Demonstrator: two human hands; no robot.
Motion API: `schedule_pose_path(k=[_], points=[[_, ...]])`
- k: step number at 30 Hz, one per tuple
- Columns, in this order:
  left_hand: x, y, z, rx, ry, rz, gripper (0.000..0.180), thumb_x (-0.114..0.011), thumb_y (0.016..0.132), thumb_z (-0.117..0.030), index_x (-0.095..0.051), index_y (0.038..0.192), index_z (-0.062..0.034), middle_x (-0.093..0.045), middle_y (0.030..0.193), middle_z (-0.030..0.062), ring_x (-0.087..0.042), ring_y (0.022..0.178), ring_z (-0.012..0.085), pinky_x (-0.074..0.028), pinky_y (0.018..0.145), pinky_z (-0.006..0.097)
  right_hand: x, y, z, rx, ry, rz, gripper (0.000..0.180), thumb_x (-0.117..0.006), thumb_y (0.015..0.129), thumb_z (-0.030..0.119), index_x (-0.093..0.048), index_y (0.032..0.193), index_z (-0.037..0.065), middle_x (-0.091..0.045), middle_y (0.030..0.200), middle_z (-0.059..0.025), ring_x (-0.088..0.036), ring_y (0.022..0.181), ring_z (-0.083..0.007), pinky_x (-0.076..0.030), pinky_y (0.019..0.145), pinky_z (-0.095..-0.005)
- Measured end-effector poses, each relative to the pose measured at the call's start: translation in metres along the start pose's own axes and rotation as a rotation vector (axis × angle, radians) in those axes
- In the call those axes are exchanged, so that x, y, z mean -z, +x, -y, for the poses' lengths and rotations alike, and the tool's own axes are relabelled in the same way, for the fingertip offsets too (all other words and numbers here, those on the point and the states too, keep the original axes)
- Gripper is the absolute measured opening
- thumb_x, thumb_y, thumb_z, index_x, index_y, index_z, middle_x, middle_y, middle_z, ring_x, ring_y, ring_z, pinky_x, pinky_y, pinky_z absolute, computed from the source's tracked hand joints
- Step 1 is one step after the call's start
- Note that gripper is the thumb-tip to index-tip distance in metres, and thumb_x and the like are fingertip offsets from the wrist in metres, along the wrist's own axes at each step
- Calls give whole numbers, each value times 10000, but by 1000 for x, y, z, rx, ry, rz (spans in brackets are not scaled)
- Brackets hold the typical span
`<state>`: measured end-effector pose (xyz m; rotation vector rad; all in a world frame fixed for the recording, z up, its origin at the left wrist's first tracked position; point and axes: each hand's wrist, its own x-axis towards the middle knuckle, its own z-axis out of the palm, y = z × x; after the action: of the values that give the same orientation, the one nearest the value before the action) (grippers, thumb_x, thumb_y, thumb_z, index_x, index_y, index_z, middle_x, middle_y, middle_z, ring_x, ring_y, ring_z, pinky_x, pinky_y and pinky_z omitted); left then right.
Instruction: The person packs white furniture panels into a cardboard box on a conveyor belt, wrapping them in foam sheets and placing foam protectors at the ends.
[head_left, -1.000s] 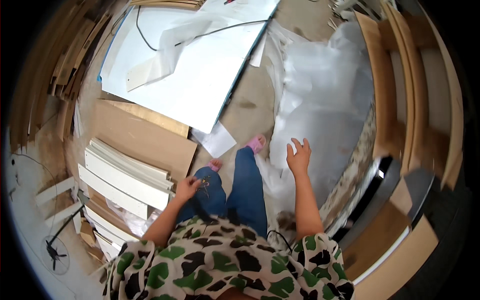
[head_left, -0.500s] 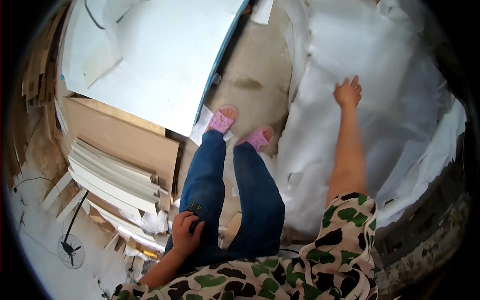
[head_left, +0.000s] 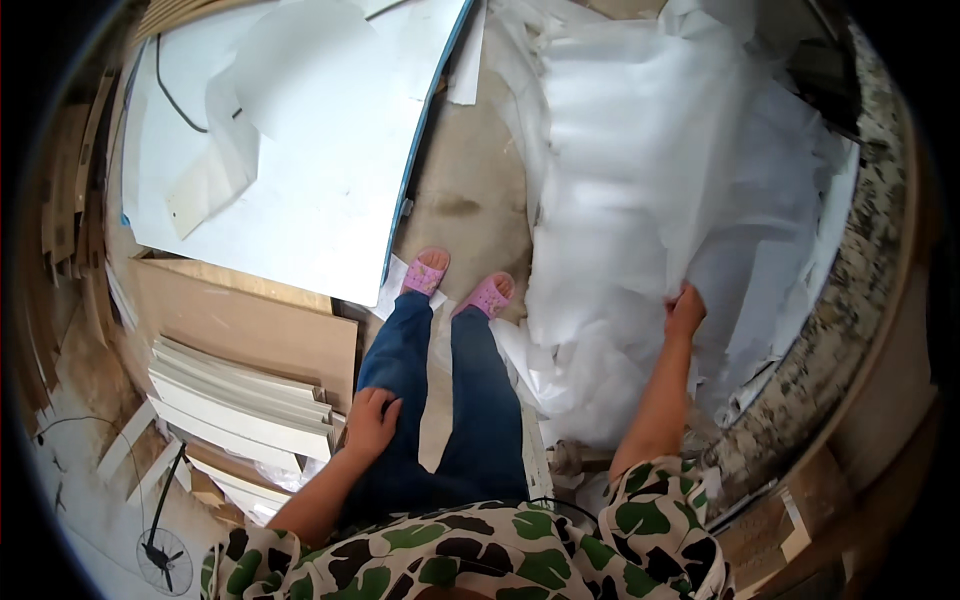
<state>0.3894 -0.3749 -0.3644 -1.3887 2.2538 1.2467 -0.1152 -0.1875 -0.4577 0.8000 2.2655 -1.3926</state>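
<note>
A pile of thin white packing foam sheets (head_left: 620,190) covers the right side, and I have hold of one by its edge. My right hand (head_left: 684,311) is closed on that edge, which is drawn up in a taut, narrow fold running away from my fingers. Translucent sheeting shows beneath the lifted part. My left hand (head_left: 372,420) lies on my left thigh, fingers loosely spread over the blue jeans (head_left: 400,350), with no object visible in it.
At the left stands a white-topped table (head_left: 310,180) with a blue edge and a loose strip on it. Nearer are a brown board (head_left: 240,310) and stacked white panels (head_left: 240,400). A fan (head_left: 163,560) stands lower left. Bare floor (head_left: 460,180) runs between table and foam.
My right hand has drawn back toward me from the top of the foam, its fingers now closed on a sheet that has lifted into a fold. My left hand stays on my thigh.
</note>
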Motion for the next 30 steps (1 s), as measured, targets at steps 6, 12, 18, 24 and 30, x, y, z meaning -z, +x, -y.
schedule_pose_path(k=[6, 12, 18, 24, 30], points=[[-2, 43, -101, -194, -359, 354, 211, -625, 818, -197, -602, 957, -39, -584, 814, 102, -559, 736, 205, -444, 672, 305, 53, -163, -2, 10, 64, 299, 146, -501, 801, 64, -605, 887, 8, -489, 650, -10, -440, 509, -101, -513, 574, -318], [-35, 72, -170, -176, -613, 505, 325, -537, 881, -294, -564, 1031, -7, -611, 882, 131, -587, 779, 201, -449, 681, 308, 71, -350, 23, -142, 62, 768, 147, -497, 785, 26, -577, 901, -13, -557, 639, -56, -577, 532, -153, -490, 530, -264], [-28, 25, -208, 238, -1045, 864, 282, -503, 882, -229, -559, 1038, -1, -611, 920, 129, -600, 828, 235, -481, 701, 348, 92, -482, 35, -111, 240, 1533, 141, -557, 806, 57, -568, 939, 11, -594, 724, -18, -544, 565, -56, -391, 443, -210], [61, -36, -200, 585, -1272, 1049, 250, -470, 882, -164, -555, 1044, 6, -611, 957, 128, -614, 877, 269, -514, 722, 387, 185, -483, -25, -128, 925, 750, 224, -529, 818, 74, -523, 1040, 42, -571, 876, -43, -586, 655, -142, -506, 600, -287], [103, -152, -217, 228, -1124, 488, 309, -391, 927, -241, -520, 1066, 3, -586, 1032, 153, -584, 945, 263, -494, 791, 375, 276, -511, -177, 31, 590, 291, 748, -642, 787, 158, -202, 1384, 59, -323, 1339, -135, -371, 1171, -245, -360, 927, -339]])
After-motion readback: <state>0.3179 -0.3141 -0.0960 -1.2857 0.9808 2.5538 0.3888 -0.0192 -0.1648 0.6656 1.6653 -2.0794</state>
